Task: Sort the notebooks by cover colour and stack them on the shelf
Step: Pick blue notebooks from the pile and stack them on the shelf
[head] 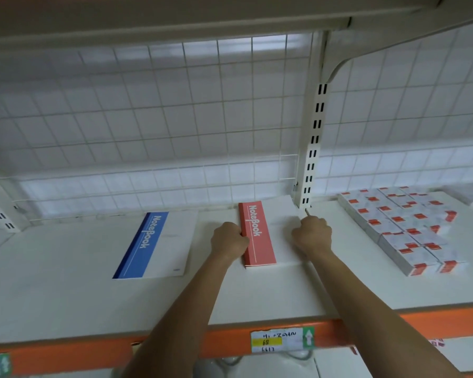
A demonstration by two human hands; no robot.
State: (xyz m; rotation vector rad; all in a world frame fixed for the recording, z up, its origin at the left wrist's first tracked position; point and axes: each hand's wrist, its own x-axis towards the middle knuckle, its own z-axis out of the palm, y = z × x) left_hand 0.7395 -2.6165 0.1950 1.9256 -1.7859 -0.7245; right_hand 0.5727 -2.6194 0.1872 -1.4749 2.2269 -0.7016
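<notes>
Here, the red notebook (257,233) is held between the hands, gripped at its left edge by the left hand (228,240) and at its right by the right hand (311,236), probably for squaring on the shelf (66,282). The blue notebook (148,244) is kept apart, left of the left hand.

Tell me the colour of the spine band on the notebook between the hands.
Red, with white lettering, on the notebook; the head view shows it best.
</notes>
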